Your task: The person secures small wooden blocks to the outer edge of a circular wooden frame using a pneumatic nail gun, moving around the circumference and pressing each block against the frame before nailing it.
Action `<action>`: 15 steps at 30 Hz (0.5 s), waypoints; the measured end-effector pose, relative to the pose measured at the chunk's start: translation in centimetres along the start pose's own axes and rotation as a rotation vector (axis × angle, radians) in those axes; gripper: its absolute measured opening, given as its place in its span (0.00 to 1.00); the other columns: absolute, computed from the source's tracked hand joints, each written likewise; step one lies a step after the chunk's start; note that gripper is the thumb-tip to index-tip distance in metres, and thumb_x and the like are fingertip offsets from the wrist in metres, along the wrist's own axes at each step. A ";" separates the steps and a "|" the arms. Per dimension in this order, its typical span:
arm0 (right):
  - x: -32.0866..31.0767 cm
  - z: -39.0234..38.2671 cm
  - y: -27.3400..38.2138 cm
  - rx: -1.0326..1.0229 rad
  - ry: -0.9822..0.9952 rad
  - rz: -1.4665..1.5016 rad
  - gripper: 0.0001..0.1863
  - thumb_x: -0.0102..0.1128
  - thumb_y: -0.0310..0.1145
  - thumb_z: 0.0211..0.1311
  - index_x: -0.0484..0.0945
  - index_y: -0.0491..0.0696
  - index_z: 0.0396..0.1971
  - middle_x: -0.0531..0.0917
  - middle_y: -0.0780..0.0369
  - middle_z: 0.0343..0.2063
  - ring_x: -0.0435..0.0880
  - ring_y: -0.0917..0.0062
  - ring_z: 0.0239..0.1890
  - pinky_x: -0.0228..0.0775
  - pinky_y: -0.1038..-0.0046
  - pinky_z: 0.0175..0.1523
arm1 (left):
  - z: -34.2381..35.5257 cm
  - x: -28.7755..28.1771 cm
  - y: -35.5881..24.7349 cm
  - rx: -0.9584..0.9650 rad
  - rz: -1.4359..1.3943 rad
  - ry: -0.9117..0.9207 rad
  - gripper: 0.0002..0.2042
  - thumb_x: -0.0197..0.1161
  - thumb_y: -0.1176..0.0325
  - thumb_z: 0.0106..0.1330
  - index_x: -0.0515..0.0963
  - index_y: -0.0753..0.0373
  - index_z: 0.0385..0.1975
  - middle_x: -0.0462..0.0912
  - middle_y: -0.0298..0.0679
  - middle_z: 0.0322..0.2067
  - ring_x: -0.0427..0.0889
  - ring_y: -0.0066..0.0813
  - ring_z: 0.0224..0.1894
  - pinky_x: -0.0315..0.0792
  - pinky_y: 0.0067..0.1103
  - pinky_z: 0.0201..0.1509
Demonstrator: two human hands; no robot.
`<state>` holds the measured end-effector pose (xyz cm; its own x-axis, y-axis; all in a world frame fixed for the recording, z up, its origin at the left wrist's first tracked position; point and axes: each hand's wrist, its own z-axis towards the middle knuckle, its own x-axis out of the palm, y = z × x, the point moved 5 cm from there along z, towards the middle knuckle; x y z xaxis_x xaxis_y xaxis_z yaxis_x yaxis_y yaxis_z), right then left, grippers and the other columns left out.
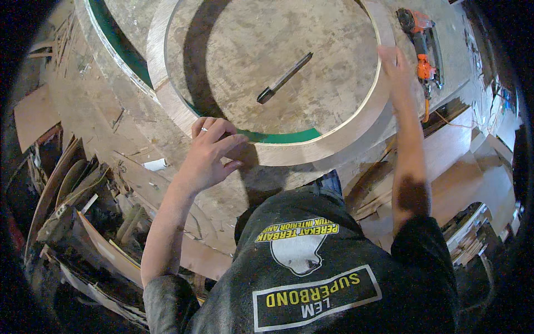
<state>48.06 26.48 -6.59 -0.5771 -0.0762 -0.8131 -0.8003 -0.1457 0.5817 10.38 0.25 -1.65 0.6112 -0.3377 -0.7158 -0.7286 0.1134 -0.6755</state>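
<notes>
A large pale plywood ring point(300, 154) stands on its edge on a worn, stained work surface point(300, 39). Green shows along the inside of its near wall. My left hand point(214, 147), with a ring on one finger, grips the near left part; its fingers curl over the rim and the thumb is on the outer side. On the right side, my right hand point(396, 65) has its fingers hooked over the rim, its palm along the outer wall. Inside the hoop lies a slim dark tool with a black end point(283, 79), perhaps a marker or knife.
An orange and black nail gun point(421, 44) with an air hose rests right of the ring. Another curved strip, green inside point(119, 47), stands at the upper left. Wood offcuts point(72, 189) are piled at left, and boards point(461, 183) lie at lower right.
</notes>
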 end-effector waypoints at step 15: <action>1.6 -1.6 -1.2 0.179 -0.067 -0.055 0.51 0.77 0.44 0.50 0.66 0.42 0.76 0.80 0.41 0.63 0.81 0.48 0.65 0.73 0.56 0.69 | 0.0 -2.8 2.8 0.146 0.271 0.038 0.34 0.84 0.64 0.40 0.84 0.50 0.55 0.81 0.35 0.54 0.79 0.39 0.63 0.55 0.50 0.81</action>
<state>48.35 25.00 -8.60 -0.5368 -0.0067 -0.8437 -0.8434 0.0306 0.5363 6.67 1.51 -1.52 0.3865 -0.3115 -0.8681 -0.8098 0.3360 -0.4810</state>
